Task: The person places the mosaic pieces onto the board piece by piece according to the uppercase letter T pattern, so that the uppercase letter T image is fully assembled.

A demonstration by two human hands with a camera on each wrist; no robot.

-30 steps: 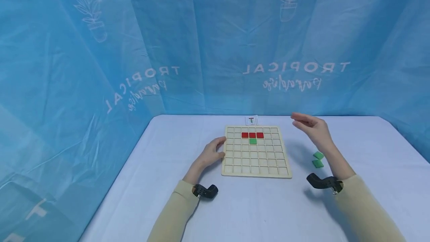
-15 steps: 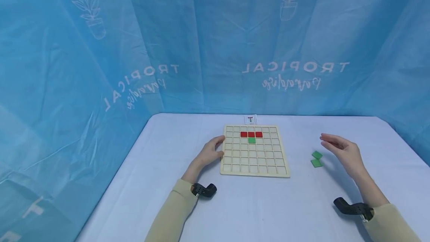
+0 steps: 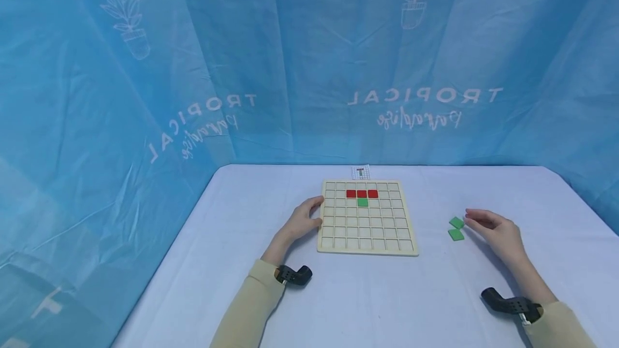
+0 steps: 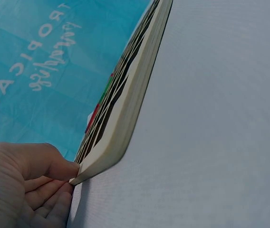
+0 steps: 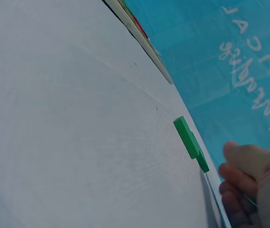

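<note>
A pale wooden grid board lies flat on the white table. Three red tiles fill a row in its upper part, with one green tile under the middle one. My left hand holds the board's left edge, thumb and fingers curved against it; the left wrist view shows the thumb right at the edge. Beside two loose green tiles, right of the board, is my right hand. Its fingers are loosely bent, near the farther tile, with a gap to the tiles in the right wrist view.
A small printed card with a red and green grid pattern lies behind the board. A blue curtain with mirrored lettering hangs along the table's back and sides. Both wrists wear black camera mounts.
My right hand has moved right from beside the board's far side, then down and toward the loose green tiles. The left hand stays at the board's edge; the tiles have not moved.
</note>
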